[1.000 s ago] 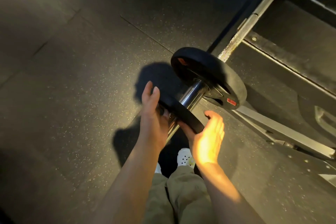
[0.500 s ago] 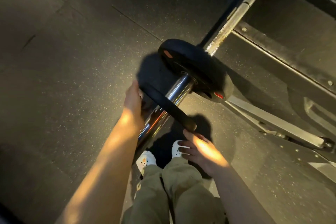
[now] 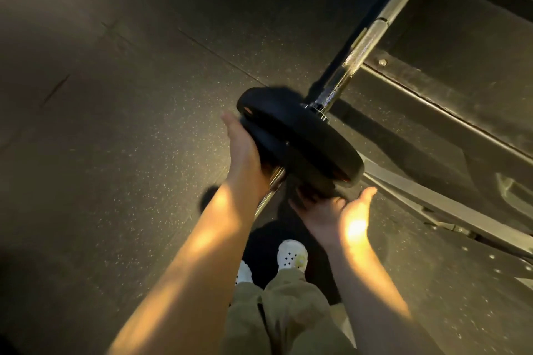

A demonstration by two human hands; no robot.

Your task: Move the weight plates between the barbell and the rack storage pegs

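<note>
The person stands at the end of a barbell whose chrome sleeve points toward their legs. Two black weight plates sit on that sleeve: the larger plate is farther up by the collar, and a smaller plate lies pressed against its near face, the two touching, though blur smears their edges.

The left hand lies flat against the smaller plate's left side, fingers straight and reaching up past the rim, palm on the black rubber. The right hand is below the plates at their lower right edge, palm turned up and lit orange, thumb sticking out toward the right; its fingers reach into the shadow under the plates and seem to touch the underside, but I cannot tell whether they curl round anything.

Beyond the plates the bar runs up and away over the dark steel frame of the rack, whose base rail lies on the floor just right of the hands. The speckled rubber floor spreads to the left. Olive trousers and white perforated clogs show below.
</note>
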